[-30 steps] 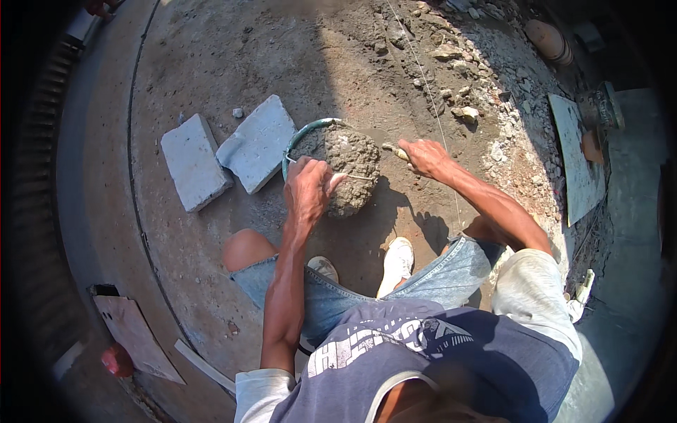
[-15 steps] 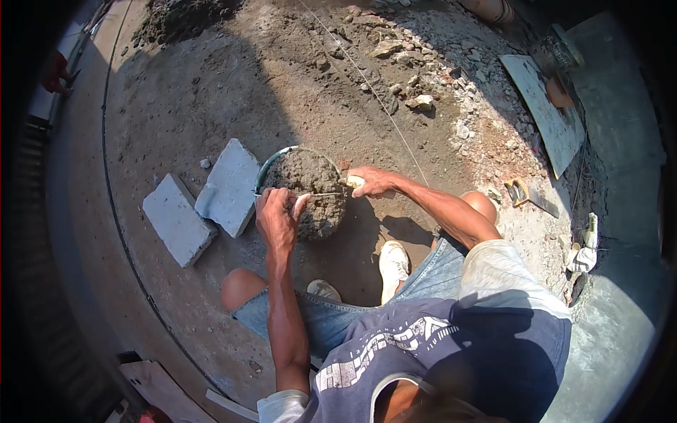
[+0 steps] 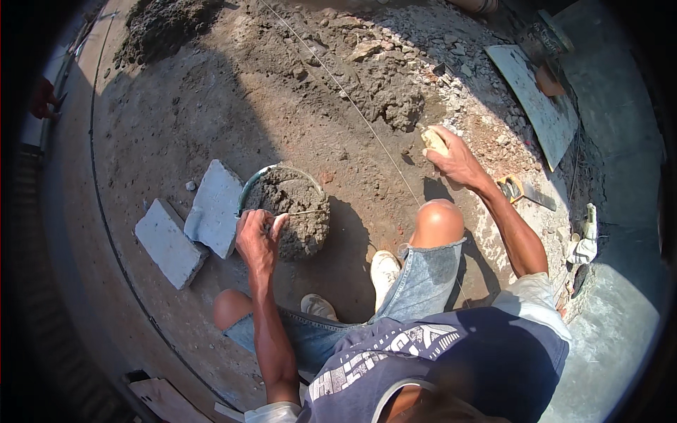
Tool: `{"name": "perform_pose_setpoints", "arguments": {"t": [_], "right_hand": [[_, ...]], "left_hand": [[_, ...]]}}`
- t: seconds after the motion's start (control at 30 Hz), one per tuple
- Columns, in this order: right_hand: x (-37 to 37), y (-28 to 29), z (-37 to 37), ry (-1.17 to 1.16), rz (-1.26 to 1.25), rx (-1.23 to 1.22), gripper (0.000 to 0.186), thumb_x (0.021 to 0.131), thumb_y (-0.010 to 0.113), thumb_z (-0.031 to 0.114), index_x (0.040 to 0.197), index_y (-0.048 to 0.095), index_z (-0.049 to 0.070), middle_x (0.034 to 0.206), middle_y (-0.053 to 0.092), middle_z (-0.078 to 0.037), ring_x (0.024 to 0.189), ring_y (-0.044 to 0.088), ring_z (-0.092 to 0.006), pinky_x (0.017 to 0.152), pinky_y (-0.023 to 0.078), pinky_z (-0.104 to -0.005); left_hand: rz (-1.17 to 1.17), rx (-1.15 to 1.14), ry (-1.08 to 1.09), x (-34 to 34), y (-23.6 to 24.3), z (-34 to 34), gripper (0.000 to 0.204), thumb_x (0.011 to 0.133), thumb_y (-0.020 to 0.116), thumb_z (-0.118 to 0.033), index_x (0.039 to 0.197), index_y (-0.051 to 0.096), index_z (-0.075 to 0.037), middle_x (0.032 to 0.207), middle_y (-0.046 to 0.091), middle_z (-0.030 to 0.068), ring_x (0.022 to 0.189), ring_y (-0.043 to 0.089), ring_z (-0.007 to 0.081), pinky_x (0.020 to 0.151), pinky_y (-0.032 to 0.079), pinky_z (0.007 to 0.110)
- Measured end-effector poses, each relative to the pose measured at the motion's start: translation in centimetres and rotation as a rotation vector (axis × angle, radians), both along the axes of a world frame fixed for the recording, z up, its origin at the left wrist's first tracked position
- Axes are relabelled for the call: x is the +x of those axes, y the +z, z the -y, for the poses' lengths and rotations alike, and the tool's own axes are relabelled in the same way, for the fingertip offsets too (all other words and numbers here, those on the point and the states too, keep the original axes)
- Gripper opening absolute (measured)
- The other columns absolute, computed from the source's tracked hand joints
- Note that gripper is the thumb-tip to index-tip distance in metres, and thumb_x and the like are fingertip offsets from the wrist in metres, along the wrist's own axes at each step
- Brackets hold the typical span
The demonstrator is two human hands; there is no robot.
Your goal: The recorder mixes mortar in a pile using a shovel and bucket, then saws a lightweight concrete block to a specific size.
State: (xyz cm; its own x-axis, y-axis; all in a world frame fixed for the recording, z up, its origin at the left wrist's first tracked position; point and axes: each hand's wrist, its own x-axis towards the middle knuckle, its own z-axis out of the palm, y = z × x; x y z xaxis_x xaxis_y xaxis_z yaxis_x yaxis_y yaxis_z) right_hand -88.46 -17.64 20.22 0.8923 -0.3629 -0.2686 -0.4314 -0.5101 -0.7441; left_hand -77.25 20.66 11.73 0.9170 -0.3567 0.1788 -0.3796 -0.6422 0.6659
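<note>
A round bucket (image 3: 255, 176) heaped with wet grey mortar (image 3: 300, 236) stands before me. My left hand (image 3: 259, 236) is closed at its left side, gripping a thin pale handle (image 3: 309, 212) that crosses the mortar. Out to the right, my right hand (image 3: 455, 156) is raised over the ground, away from the bucket. Its fingers are wrapped round a pale yellowish grip-like piece (image 3: 434, 142); whatever extends from it cannot be made out.
Two pale slabs (image 3: 211, 204) lie left of the bucket. A taut string (image 3: 338, 84) runs across the ground. Rubble (image 3: 451, 53), a leaning board (image 3: 532, 106), a handsaw (image 3: 525, 192) and a white glove (image 3: 584, 247) are on the right. Dark mortar (image 3: 159, 32) lies far left.
My right hand has moved from the bucket up and to the right with the pale piece. A dark wet lump now shows where pale stones lay. My left hand keeps its grip.
</note>
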Motion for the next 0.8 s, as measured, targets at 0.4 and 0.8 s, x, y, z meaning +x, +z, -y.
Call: {"name": "perform_pose_setpoints", "arguments": {"t": [0.4,0.8], "right_hand": [[-0.1,-18.2,2.8,-0.236,0.033,-0.673,0.054,0.084,0.063,0.01,0.131,0.034,0.008,0.106,0.059,-0.027,0.085,0.062,-0.0461,0.068,0.049,-0.0526],[-0.6,2.3,-8.4,0.604,-0.152,-0.81,0.044,0.083,0.064,0.02,0.124,0.05,0.012,0.091,0.059,-0.015,0.076,0.063,-0.036,0.064,0.05,-0.0483]], "left_hand": [[-0.027,0.168,-0.124,1.0,-0.2,-0.7,0.036,0.073,0.081,-0.031,0.076,0.059,-0.003,0.069,0.057,0.0106,0.066,0.052,0.0277,0.062,0.044,0.039],[-0.244,0.036,-0.246,11.2,-4.8,1.5,0.038,0.086,0.065,-0.045,0.093,0.068,-0.007,0.082,0.064,0.0142,0.079,0.062,0.0338,0.067,0.046,0.043]]}}
